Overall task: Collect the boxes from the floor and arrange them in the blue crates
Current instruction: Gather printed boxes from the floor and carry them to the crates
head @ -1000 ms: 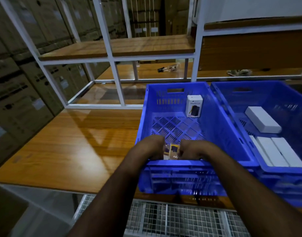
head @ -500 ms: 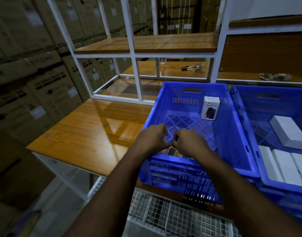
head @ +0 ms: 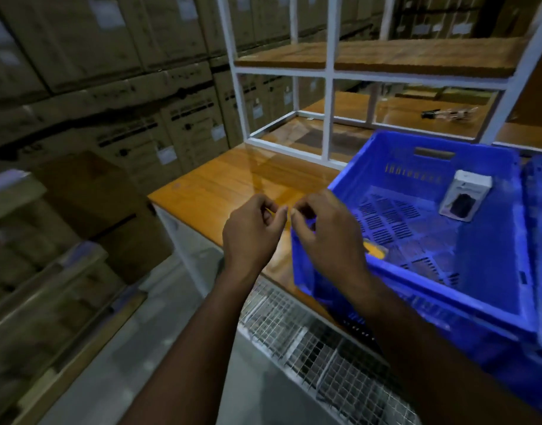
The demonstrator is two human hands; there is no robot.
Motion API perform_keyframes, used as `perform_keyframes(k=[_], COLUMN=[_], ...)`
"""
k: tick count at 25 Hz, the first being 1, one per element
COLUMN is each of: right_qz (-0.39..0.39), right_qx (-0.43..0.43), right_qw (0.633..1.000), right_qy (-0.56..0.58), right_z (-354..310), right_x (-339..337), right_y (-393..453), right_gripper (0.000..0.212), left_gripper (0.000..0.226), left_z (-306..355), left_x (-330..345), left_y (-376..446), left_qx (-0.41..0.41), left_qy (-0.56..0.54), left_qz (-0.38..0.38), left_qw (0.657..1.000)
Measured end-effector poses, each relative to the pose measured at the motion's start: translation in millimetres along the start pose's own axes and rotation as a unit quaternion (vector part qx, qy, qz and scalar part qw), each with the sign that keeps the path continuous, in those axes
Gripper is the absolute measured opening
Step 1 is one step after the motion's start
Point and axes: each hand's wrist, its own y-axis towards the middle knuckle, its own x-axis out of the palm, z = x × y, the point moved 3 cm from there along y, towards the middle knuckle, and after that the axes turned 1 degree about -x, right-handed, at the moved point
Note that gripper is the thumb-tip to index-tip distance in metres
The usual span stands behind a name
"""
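Dim storeroom, walled at left with stacked brown cartons (head: 159, 96), grey floor below. Nearest, low at centre, a wire-mesh panel (head: 318, 338) under the edge of a wooden table (head: 232, 185). Above that edge, two bare forearms reaching in from the near side. Left hand (head: 251, 231) held over the table's near left part, just left of the blue crate (head: 490, 271); fingers loosely curled, thumb and forefinger tips close together, nothing seen between them. Right hand (head: 328, 237) raised over the crate's near left corner, fingers likewise curled and empty, tips almost meeting those of the left hand. Just past the right hand, on the crate's slotted floor by its near wall, a small orange-yellow box (head: 375, 250), mostly hidden and blurred. Farther in, leaning against the crate's far right corner, a white box (head: 464, 194) with a dark picture on its front. At the right edge, part of a second blue crate (head: 539, 191), touching the first. Beyond, standing on the table, a white metal rack (head: 328, 75) with wooden shelves; on its lower shelf at far right, a small dark object (head: 447, 112), too blurred to make out.
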Motion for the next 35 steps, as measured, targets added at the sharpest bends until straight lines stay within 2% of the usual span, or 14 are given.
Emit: perform_keyframes(k=[3, 7, 15, 19, 24, 28, 35], right_qz=[-0.063, -0.202, -0.374, -0.436, -0.465, -0.495, -0.567], right_qx=[-0.036, -0.081, -0.14, -0.164, -0.218, -0.267, -0.394], right_qw=[0.996, 0.974, 0.913, 0.878, 0.848, 0.813, 0.704], right_qy=[0.055, 0.065, 0.084, 0.113, 0.133, 0.15, 0.167], right_z=[-30.5, -72.3, -197.1, -282.1, -384.7, -453.9, -546.0], right_x=[45.1, 99.2, 180.8, 208.8, 224.3, 234.1, 247.4], right_y=[-18.7, -48.6, -134.3, -204.8, -293.7, -367.8, -487.2], right_gripper=[0.011, 0.009, 0.013, 0.011, 0.013, 0.013, 0.017], left_gripper=[0.018, 0.012, 0.012, 0.013, 0.013, 0.012, 0.013], left_z=[-43.6, -98.6, -200.6, -235.4, -263.0, -281.6, -300.6], left_x=[-31.9, -75.1, -188.1, -262.6, -341.7, -390.2, -452.5], left_y=[-26.4, -69.1, -204.8, -292.2, -402.7, -501.4, -632.7], left_qx=[-0.06, -0.144, -0.323, -0.39, -0.474, -0.543, -0.632], left_qy=[0.048, 0.1, 0.16, 0.188, 0.189, 0.194, 0.191], left_qz=[0.011, 0.035, 0.099, 0.138, 0.19, 0.238, 0.3], left_qw=[0.997, 0.984, 0.928, 0.891, 0.839, 0.782, 0.688])
